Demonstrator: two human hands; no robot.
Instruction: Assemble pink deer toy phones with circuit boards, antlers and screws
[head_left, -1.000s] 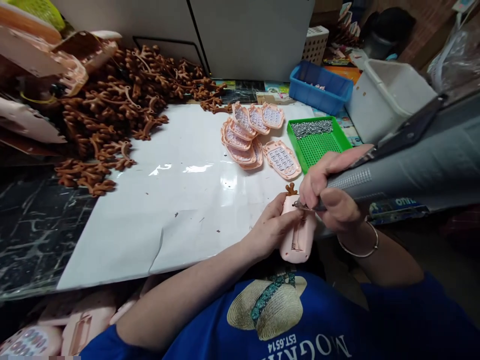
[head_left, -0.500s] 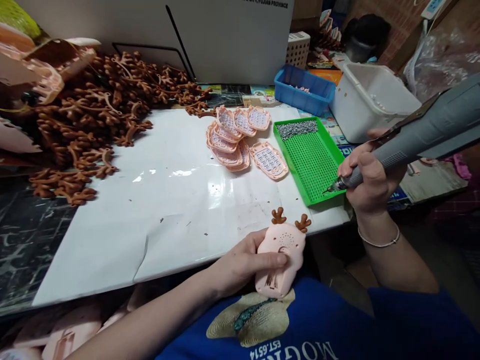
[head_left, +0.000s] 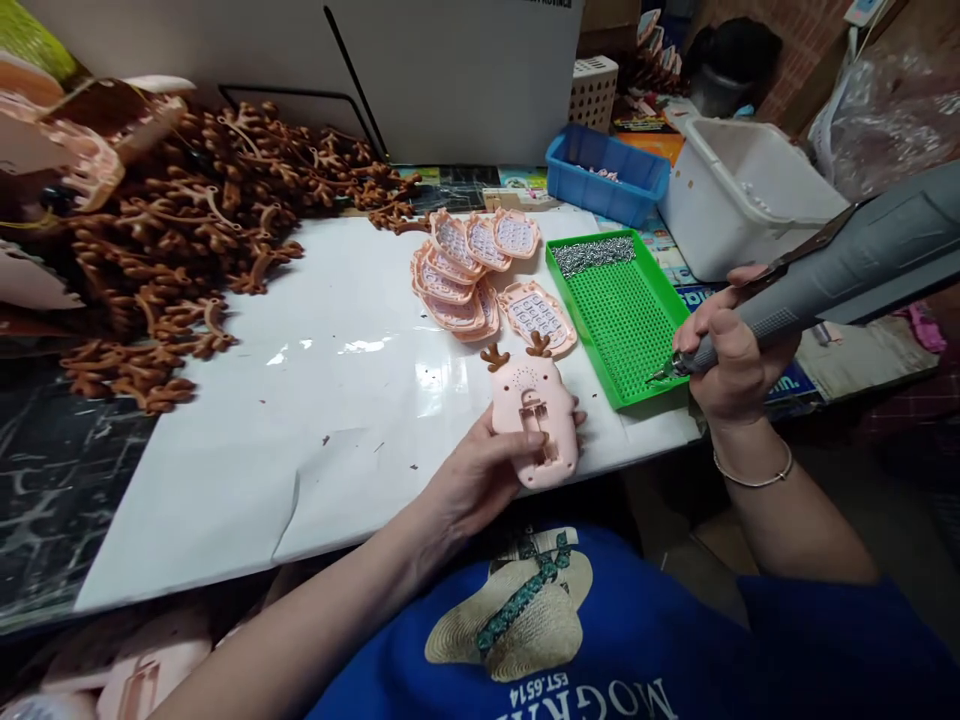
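My left hand [head_left: 480, 465] grips a pink plastic toy phone [head_left: 517, 385] with two brown antlers, its back facing up. The battery compartment is uncovered, and my thumb lies across it. My right hand [head_left: 739, 360] is wrapped round a grey electric screwdriver [head_left: 817, 275], whose bit points down-left over the near end of a green perforated tray [head_left: 622, 345]. Small silvery screws [head_left: 596, 257] are heaped at the tray's far end. Beyond the toy phone lie several pink keypad panels [head_left: 454, 285], mostly overlapping in a loose pile.
Brown antler pieces [head_left: 187, 210] form a big heap at the left. A blue bin [head_left: 607, 178] and a white tub [head_left: 750, 200] stand behind the tray. A large grey box [head_left: 465, 80] closes off the back. More pink shells [head_left: 150, 670] sit below the table edge.
My left hand has carried the toy phone up and forward from near my lap to over the table, and the thumb has slid lower on its back. The right hand has barely moved.
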